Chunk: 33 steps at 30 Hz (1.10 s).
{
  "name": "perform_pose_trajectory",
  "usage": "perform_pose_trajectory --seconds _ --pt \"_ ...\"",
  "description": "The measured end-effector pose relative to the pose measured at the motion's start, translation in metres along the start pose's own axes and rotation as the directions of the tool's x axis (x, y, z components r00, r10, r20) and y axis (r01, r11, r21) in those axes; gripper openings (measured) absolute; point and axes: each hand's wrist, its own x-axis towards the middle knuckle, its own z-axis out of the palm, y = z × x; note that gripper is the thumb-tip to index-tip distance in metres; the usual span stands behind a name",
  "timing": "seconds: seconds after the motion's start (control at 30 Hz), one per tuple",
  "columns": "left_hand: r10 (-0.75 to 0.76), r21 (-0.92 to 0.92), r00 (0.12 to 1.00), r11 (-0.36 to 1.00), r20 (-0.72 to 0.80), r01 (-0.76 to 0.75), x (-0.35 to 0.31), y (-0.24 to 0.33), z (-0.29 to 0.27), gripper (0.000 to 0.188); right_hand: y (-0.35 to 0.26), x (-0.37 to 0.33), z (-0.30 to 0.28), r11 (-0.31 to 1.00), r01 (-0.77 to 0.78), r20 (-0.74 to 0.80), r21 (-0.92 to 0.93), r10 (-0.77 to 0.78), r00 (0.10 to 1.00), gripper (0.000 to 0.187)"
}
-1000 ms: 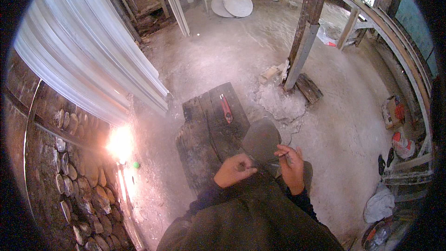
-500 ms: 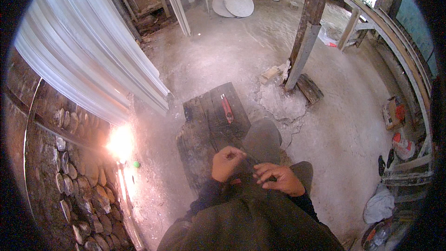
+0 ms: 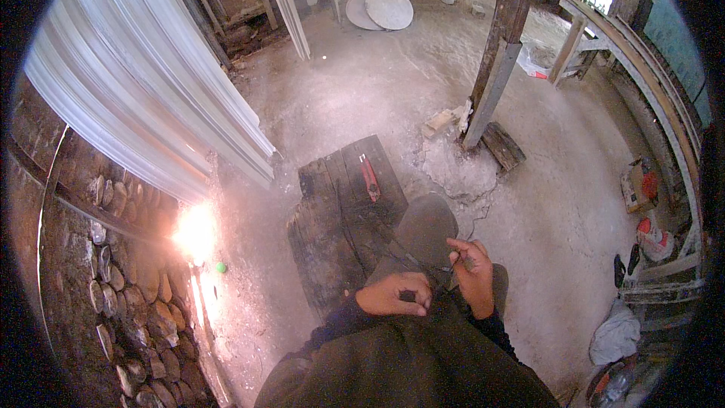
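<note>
My left hand (image 3: 394, 295) is curled closed over my lap, thumb and fingers pressed together; what it holds is hidden. Just to its right, my right hand (image 3: 474, 276) is raised, with thumb and fingers pinching a thin dark wire (image 3: 411, 261). The wire runs in front of my hands, over my knee. Beyond them, pliers with red handles (image 3: 369, 179) lie on a dark, worn wooden board (image 3: 321, 257). Another stretch of dark cord seems to cross the board, but it is hard to tell from the wood.
Pale corrugated sheets (image 3: 151, 83) lean at the left beside a glaring light (image 3: 196, 234). Stacked firewood (image 3: 143, 310) lies below. A wooden post (image 3: 498, 53) stands ahead on broken concrete. Two round white discs (image 3: 389, 7) rest at the back; a cardboard box (image 3: 639, 185) sits right.
My right hand has risen and turned upright, with its fingers now pinched on the wire. My left hand has dropped closer to my body and moved right. The pliers have stayed put.
</note>
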Motion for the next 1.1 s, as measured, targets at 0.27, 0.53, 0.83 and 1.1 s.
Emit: perform_pose_trajectory --seconds 0.27,0.53,0.83,1.1 --pt "-0.096 0.158 0.732 0.95 -0.674 0.271 -0.014 -0.007 -0.027 0.013 0.014 -0.001 -0.012 0.97 -0.031 0.248 0.241 -0.031 0.968 0.008" --pt "-0.262 -0.036 0.577 0.927 -0.773 0.372 -0.008 -0.01 -0.015 0.013 -0.022 -0.004 -0.014 0.877 -0.224 0.737 0.426 -0.192 0.647 0.013" --pt "-0.149 0.046 0.862 0.98 -0.485 0.195 -0.002 -0.012 0.0 0.012 -0.007 -0.006 -0.019 0.925 -0.261 0.423 0.276 0.127 0.897 0.015" --pt "0.037 -0.043 0.996 0.999 0.086 -0.033 0.006 -0.002 0.016 0.015 -0.001 -0.004 -0.004 0.989 -0.055 0.098 0.14 0.041 0.994 0.009"
